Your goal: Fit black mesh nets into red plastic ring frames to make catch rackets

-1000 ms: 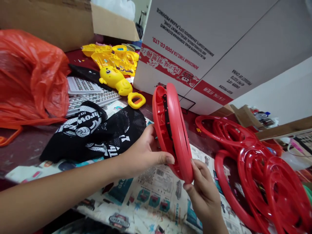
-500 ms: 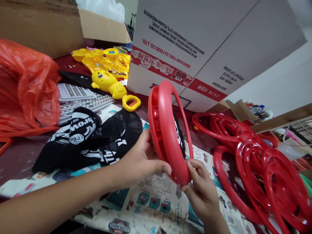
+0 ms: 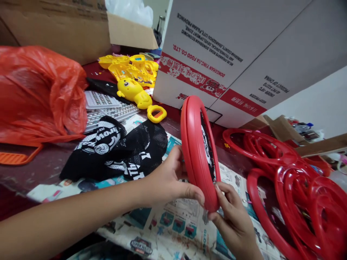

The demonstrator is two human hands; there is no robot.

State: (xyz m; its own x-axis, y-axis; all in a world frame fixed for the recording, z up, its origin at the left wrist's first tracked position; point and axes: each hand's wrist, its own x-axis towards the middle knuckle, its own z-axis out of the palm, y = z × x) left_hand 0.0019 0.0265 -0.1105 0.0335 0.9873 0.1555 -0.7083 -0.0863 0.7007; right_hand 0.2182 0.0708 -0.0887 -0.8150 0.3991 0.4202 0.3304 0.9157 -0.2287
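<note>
Upright between my hands is a red plastic flying disc (image 3: 199,155), made of two ring halves with a thin seam between them. Black mesh with white print shows inside its opening. My left hand (image 3: 173,180) grips the near left rim, thumb in front and fingers partly hidden behind. At the lower right edge, my right hand (image 3: 234,216) pinches the rim between thumb and fingers. Black printed mesh cloths (image 3: 116,151) lie to the left of the disc. Several loose red rings (image 3: 287,173) are piled to the right.
Printed card sheets (image 3: 162,231) cover the table's front. A large white carton (image 3: 217,54) stands behind. Yellow toy parts (image 3: 135,94), trays of small round metal pieces (image 3: 101,99) and an orange plastic bag (image 3: 40,94) are at left. A brown box (image 3: 54,29) stands at the back left.
The gap between the disc's two ring halves, wide with inner ribs showing before, has narrowed to a thin seam. Both hands keep their hold. The whole view has shifted, so things appear further right.
</note>
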